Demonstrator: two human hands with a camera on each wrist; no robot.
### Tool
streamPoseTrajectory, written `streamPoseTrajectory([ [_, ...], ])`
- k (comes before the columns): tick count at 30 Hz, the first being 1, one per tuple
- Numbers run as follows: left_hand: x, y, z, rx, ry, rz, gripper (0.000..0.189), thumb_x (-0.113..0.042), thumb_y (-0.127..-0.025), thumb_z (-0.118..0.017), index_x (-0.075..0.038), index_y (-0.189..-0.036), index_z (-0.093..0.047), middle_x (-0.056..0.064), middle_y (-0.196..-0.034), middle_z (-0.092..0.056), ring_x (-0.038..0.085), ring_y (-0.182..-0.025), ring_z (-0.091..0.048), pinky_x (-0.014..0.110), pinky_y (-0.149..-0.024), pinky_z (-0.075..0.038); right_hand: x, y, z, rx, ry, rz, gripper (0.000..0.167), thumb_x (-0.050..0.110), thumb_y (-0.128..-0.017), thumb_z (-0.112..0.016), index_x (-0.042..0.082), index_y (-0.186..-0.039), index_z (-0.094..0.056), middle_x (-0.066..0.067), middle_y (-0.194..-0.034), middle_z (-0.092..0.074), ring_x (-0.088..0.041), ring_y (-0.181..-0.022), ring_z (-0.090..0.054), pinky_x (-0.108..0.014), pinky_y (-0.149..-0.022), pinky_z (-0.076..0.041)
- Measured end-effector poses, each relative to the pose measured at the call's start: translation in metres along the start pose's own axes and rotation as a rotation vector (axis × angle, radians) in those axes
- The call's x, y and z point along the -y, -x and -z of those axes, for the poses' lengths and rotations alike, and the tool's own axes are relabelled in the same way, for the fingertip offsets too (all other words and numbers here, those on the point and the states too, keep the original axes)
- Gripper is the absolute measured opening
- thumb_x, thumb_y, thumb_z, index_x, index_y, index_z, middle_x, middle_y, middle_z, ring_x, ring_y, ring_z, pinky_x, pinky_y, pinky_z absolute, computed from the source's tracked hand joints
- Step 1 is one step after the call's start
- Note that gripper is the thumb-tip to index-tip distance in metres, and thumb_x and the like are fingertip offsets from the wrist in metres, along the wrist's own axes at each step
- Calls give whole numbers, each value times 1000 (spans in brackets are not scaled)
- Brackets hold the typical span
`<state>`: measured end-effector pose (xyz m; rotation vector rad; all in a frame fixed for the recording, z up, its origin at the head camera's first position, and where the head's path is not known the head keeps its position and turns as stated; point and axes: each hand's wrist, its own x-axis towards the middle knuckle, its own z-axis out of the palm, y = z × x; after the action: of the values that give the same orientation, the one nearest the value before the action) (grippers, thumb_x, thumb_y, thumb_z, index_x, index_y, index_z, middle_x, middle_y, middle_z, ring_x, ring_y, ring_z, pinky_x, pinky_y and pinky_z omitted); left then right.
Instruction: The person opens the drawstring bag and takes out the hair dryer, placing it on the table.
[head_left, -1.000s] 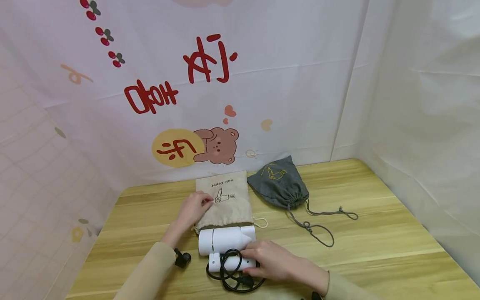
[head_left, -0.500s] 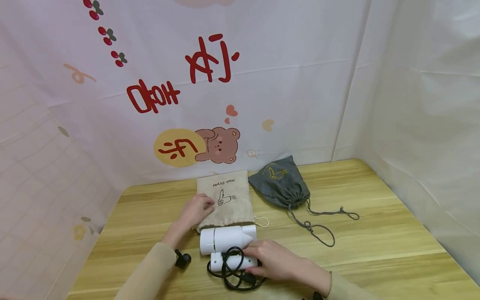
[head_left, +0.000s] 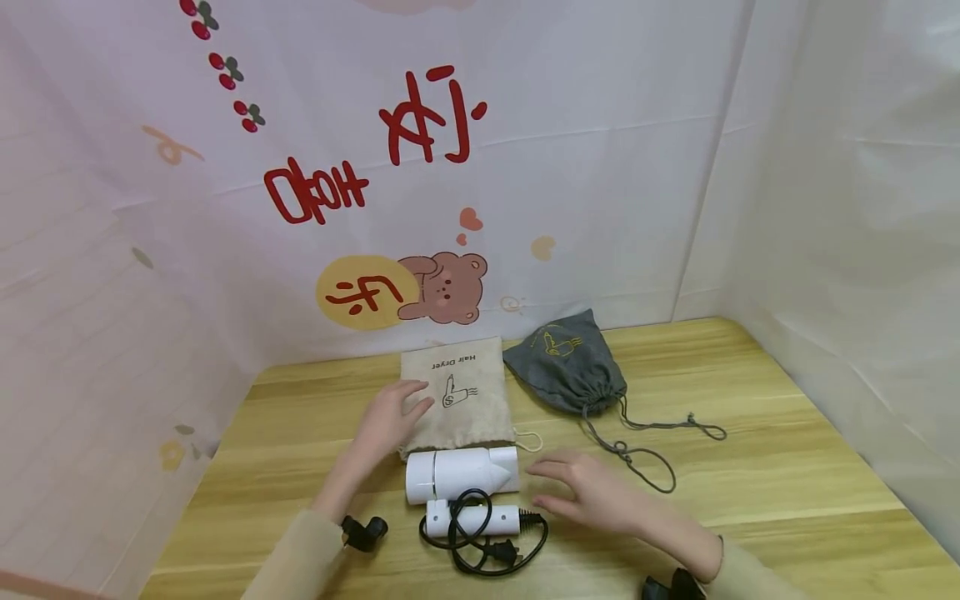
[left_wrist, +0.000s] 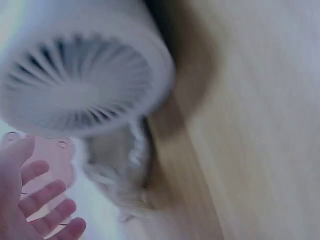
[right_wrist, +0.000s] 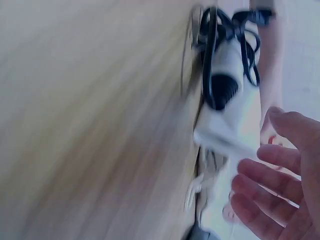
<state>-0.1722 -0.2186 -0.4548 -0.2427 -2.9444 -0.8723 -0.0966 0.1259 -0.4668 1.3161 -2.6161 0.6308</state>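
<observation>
A white folding hair dryer lies on the table, its handle folded alongside the barrel and its black cord looped over the handle. Behind it a beige drawstring bag printed "Hair Dryer" lies flat. My left hand is over the bag's left edge, fingers spread and holding nothing. To the right of the dryer's nozzle, my right hand is held apart from it, fingers extended. In the left wrist view the dryer's slatted rear grille fills the upper left.
A grey drawstring bag with a yellow dryer print lies at the back, right of the beige one, its cords trailing over the wooden table. White printed cloth hangs behind and at both sides.
My right hand has let go of the dryer's handle and moved right, away from it. My left hand's fingers have opened out over the beige bag's edge.
</observation>
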Motion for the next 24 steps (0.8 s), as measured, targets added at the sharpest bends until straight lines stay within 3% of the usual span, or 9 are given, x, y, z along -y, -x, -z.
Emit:
streamPoseTrajectory([
  [4,-16,16,5,-48,64,35,49,-35,-104,-66,-8,-144,-63,19,-155,-58,44,-149,-49,62,-125,-37,-19,10,12,-104,111,-21,38,28,-90,-82,9,-123,-76,-5,-120,-78,-23,-108,-75,-43,-94,-64],
  [12,-43,42,-4,-88,99,19,52,-35,-102,-68,-11,-148,-61,19,-156,-57,44,-148,-51,62,-124,-39,-56,19,32,-175,208,-58,45,22,-83,-88,6,-123,-76,-14,-130,-73,-31,-118,-70,-47,-97,-62],
  [19,-67,56,-13,-140,128,-27,49,-33,-101,-70,-12,-145,-64,15,-152,-62,40,-144,-56,60,-121,-43,-80,20,46,-181,251,-79,49,20,-84,-88,2,-128,-73,-20,-134,-69,-38,-121,-68,-52,-95,-62],
  [24,-88,62,-22,-143,161,-74,48,-35,-102,-69,-13,-144,-65,14,-151,-62,40,-143,-57,60,-119,-45,-93,16,54,-166,261,-96,51,18,-87,-86,0,-131,-70,-23,-136,-68,-41,-121,-68,-53,-94,-61],
])
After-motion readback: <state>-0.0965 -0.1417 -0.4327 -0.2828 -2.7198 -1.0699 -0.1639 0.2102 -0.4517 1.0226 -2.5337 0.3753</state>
